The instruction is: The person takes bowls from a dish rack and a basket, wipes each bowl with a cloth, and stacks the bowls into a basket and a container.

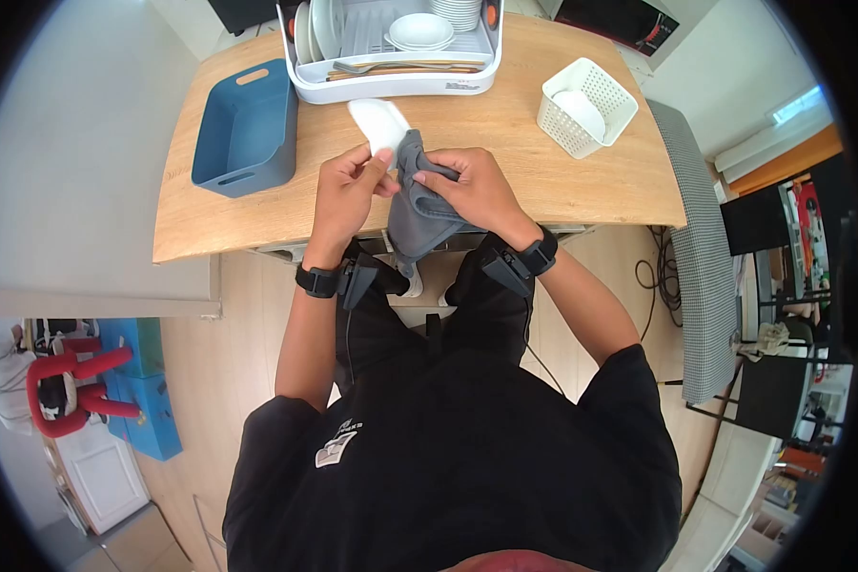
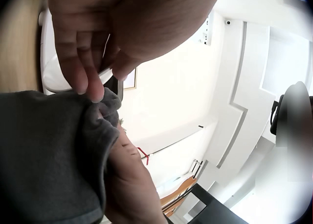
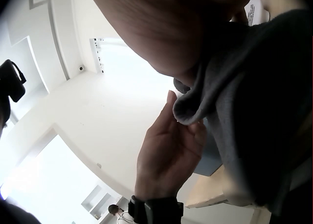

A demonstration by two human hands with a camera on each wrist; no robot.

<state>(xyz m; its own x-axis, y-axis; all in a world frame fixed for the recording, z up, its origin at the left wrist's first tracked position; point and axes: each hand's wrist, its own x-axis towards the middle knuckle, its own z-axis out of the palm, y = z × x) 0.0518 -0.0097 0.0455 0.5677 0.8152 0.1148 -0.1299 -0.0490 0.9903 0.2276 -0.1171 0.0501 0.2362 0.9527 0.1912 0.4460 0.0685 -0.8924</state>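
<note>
A light wooden table (image 1: 515,133) stands on pale flooring (image 1: 224,362) — a long grey-checked bench (image 1: 704,257) at right, a white panelled door (image 1: 100,467) near left, white walls (image 3: 107,106) brightly lit.

1 left hand (image 1: 353,186) and 1 right hand (image 1: 469,183) make 2, with 2 wristbands (image 1: 318,280). There is 1 grey cloth (image 1: 421,219) and 1 white item (image 1: 379,124). The 1 tabletop (image 1: 515,124) carries 1 blue bin (image 1: 276,170), 1 white basket (image 1: 561,132) with 1 white bowl (image 1: 579,111) inside, and 1 dish rack (image 1: 400,89). The rack has at least 3 upright plates (image 1: 327,29) and at least 2 shallow dishes (image 1: 419,30); the stacked small crockery (image 1: 458,11) and the chopsticks (image 1: 410,70) sit too close to count.
</note>
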